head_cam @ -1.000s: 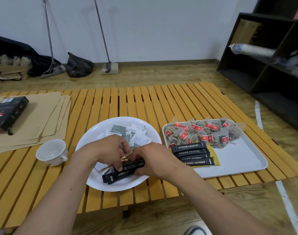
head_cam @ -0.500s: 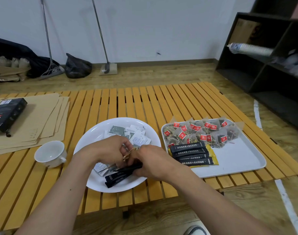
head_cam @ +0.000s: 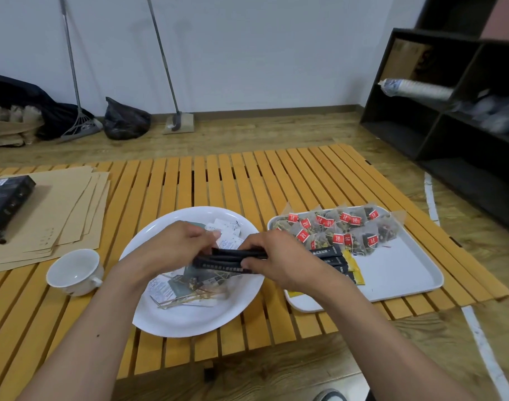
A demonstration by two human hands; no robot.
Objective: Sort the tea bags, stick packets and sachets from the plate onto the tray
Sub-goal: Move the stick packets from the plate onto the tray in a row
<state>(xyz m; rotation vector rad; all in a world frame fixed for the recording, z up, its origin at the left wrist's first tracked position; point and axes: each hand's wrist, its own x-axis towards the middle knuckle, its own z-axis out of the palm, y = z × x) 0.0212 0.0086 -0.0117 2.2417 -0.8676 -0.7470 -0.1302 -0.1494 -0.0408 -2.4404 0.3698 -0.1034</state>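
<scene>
Both hands meet above the white plate (head_cam: 189, 322): left hand (head_cam: 172, 250) and right hand (head_cam: 279, 260) each have fingers clamped on opposite ends of a bundle of black stick packets (head_cam: 227, 260). White sachets (head_cam: 227, 235) lie beyond, at the plate's 12 o'clock. Recommended: square the bundle's ends, then lay it beside the black sticks (head_cam: 328, 254) on the grey tray (head_cam: 415, 273) at 3 o'clock, short of the pyramid tea bags (head_cam: 334, 227).

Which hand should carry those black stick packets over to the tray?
Probably the right hand. It already grips the black stick packets at the end nearest the tray, where matching sticks lie. The left hand is farther away, over the plate.
</scene>
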